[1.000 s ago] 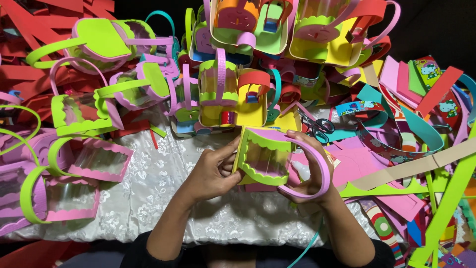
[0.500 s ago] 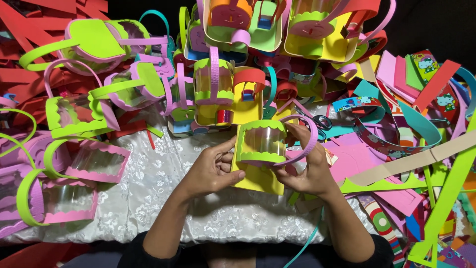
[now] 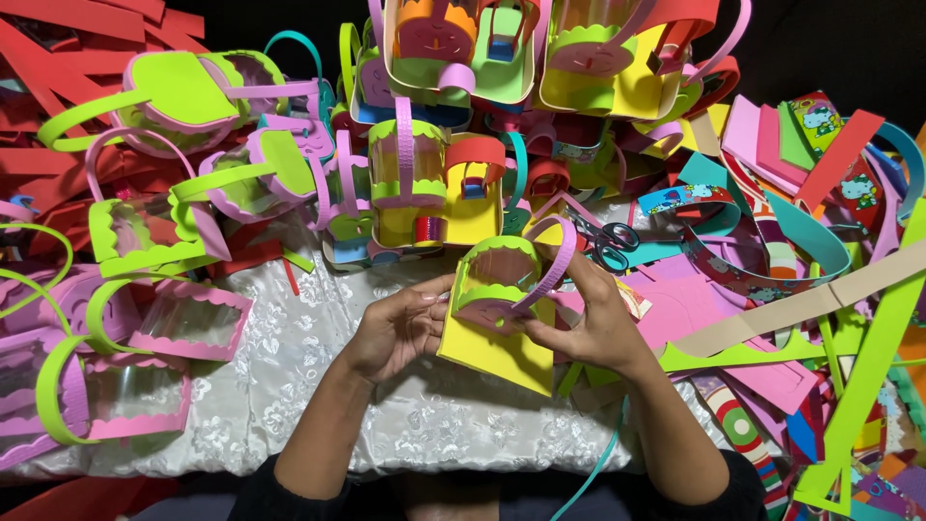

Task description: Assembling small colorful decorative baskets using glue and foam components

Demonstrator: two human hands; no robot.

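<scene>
I hold a small foam basket [image 3: 502, 280] with green scalloped rims, a clear wall and a pink handle, over the middle of the table. My left hand [image 3: 400, 328] grips its left side with thumb and fingers. My right hand [image 3: 588, 318] holds its right side, near the pink handle strap. A yellow foam sheet [image 3: 497, 347] lies just under the basket, between my hands.
Finished green and pink foam baskets [image 3: 164, 260] crowd the left, and a stack of yellow, green and red ones [image 3: 434, 183] stands behind. Scissors [image 3: 608, 236] lie right of the basket. Loose foam strips and scraps [image 3: 801, 289] cover the right. White lace tablecloth [image 3: 289, 405] shows in front.
The basket has been turned in my hands, from opening tilted toward me to sitting upright with the pink handle swung to the right. Both hands shifted slightly with it.
</scene>
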